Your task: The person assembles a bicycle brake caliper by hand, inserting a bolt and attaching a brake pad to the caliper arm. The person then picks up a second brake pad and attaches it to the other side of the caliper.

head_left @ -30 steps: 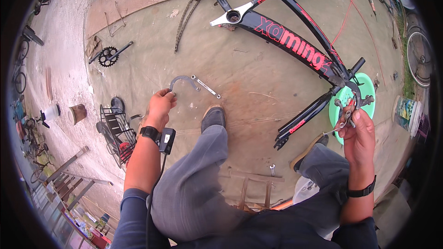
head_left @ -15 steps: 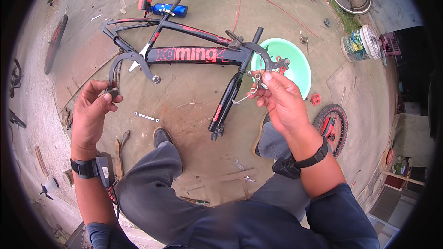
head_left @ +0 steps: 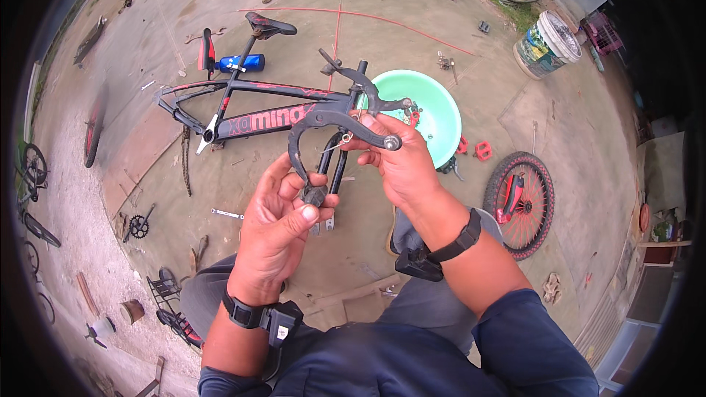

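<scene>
My left hand [head_left: 276, 231] is closed around the lower end of a black curved caliper brake arm [head_left: 296, 141], where a dark brake pad [head_left: 315, 195] sits at the fingertips. The arm's other end, with a silver nut, reaches across my right hand [head_left: 401, 165]. That hand pinches a second black brake arm [head_left: 375, 100] with a thin wire spring [head_left: 344, 140] showing at the fingers; the pinched part is partly hidden. Behind both hands a black and red bicycle frame [head_left: 254, 123] lies on the ground, its fork partly covered by my hands.
A mint green basin [head_left: 445, 117] with small red and metal parts stands beyond my right hand. Red pedals [head_left: 482, 151] and a wheel [head_left: 519, 206] lie at right, near a paint bucket [head_left: 540, 48]. A wrench [head_left: 227, 214] and crankset [head_left: 138, 225] lie left.
My left hand has moved right with its brake arm, which now overlaps the parts in my right hand. My right hand has shifted slightly left, and the view has shifted too.
</scene>
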Motion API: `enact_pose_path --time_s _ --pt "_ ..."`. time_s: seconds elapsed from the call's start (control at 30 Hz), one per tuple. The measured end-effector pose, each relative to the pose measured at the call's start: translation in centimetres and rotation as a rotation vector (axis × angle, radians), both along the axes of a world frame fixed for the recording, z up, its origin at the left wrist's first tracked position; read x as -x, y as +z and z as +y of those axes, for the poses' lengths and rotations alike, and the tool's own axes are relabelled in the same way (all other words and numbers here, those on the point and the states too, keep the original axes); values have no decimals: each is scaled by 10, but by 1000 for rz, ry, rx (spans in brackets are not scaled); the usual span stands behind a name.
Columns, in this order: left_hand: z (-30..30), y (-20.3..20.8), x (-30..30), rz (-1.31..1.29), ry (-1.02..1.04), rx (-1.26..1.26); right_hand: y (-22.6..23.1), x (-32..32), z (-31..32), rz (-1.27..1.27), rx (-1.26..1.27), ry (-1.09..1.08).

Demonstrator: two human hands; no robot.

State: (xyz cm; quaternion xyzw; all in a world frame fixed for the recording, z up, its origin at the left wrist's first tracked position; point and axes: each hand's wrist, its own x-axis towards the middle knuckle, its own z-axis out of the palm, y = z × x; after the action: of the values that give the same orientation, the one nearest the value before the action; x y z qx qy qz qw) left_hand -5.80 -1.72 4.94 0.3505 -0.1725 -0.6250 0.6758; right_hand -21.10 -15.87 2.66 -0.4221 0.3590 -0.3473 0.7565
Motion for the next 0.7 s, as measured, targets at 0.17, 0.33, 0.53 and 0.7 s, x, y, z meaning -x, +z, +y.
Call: enact_pose_path --time_s 0.17,0.33,0.53,0.7 --pt "-3 -4 18 -4 -112 -36 2 8 -2 -15 31 -8" --pt "-7 3 -7 -276 -124 -37 5 16 -5 4 64 -9" --pt "-5 16 -43 -700 -114 -20 6 17 -2 143 170 90" --pt "-1 20 -52 -794 -139 -64 1 13 3 212 198 186"
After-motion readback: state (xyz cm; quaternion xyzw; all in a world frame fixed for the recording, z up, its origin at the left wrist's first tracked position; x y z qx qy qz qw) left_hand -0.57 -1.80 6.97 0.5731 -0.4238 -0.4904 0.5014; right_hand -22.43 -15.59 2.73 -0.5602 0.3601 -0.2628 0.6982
